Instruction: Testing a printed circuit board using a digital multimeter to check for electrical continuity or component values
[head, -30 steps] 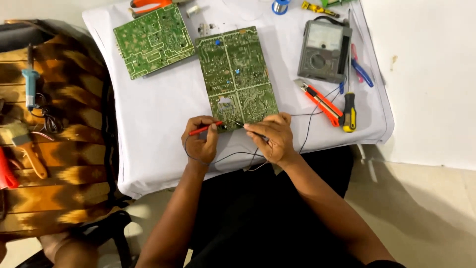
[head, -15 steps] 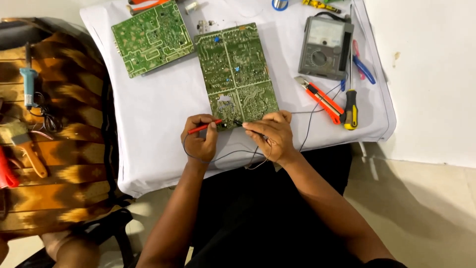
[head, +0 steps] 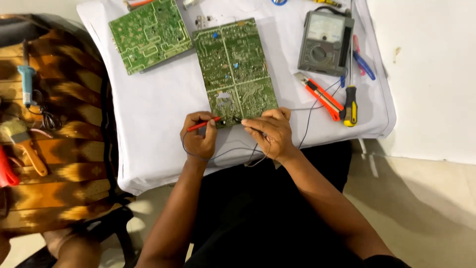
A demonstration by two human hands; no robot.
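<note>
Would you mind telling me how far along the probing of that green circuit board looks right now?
Done: the meter sits wired up on the white cloth, and the larger circuit board lies solder side up. In hand: the left hand holds the red probe and the right hand the black probe, both tips at the board's near edge. Left: the second board lies apart, untouched.

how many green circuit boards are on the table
2. One circuit board lies at the table's far left, tilted. The other circuit board lies in the middle; the left hand and right hand hold probes at its near edge. None seems hidden.
</note>
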